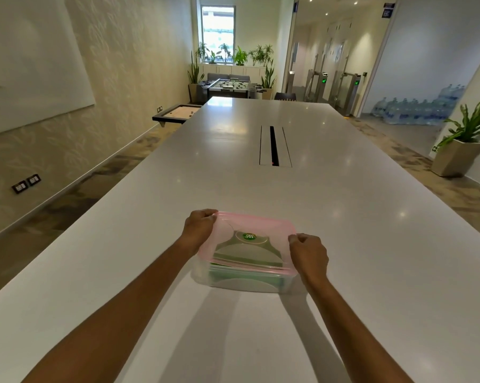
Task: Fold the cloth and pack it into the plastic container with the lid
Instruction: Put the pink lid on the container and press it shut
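A clear plastic container (pixel 205 280) stands on the white table (pixel 344 230) in front of me. A translucent pink lid (pixel 261 226) with a green round sticker lies on top of it. A folded green and grey cloth (pixel 247 283) shows through the container's front wall. My left hand (pixel 198 225) grips the lid's far left corner. My right hand (pixel 308 254) pinches the lid's right edge. Both forearms reach in from the bottom of the view.
A long cable slot (pixel 273 146) with a black gap is set into the table further away. The table's left edge runs diagonally beside carpeted floor. A potted plant (pixel 460 150) stands off the right side. A foosball table (pixel 230 85) is at the room's far end.
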`<state>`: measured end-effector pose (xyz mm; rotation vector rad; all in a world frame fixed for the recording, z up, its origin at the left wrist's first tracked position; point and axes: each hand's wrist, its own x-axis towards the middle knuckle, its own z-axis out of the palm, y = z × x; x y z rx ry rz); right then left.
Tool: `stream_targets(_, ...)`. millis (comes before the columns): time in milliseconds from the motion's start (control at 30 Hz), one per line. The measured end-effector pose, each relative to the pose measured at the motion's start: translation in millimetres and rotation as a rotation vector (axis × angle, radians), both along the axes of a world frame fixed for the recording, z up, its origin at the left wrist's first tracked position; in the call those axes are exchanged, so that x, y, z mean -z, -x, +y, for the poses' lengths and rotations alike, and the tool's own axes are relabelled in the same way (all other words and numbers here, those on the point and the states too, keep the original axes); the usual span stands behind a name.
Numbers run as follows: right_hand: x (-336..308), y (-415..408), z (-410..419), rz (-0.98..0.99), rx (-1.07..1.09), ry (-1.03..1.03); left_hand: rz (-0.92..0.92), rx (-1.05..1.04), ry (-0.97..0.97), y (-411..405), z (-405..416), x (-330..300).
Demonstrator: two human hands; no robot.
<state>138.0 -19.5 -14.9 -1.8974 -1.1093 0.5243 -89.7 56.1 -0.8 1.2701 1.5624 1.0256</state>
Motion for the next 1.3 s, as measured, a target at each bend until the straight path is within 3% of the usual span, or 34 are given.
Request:
stream_targets(333,1.7,3.5,0.3,-0.191,-0.085,0.052,0.007,-0.049,0.032,-4.0,-6.3,-1.7)
stream_targets(700,9.0,2.6,5.8,-0.174,-0.071,0.04,-0.012,-0.145,0.023,-3.9,-7.0,-1.7)
stream_targets(900,7.4,1.1,3.3,-0.145,-0.074,0.038,0.071,-0.155,0.006,-5.1,-12.0,-2.6)
stream_targets(1133,-1.4,-10.7,6.1,0.008,-0.106,0.209,-0.132,-0.113,0.201,7.6,-41.7,5.8)
stream_targets(1300,-20.3,-8.9,28.3,0.41,-0.263,0.064,-0.417,-0.228,0.121,-6.8,-77.9,22.8)
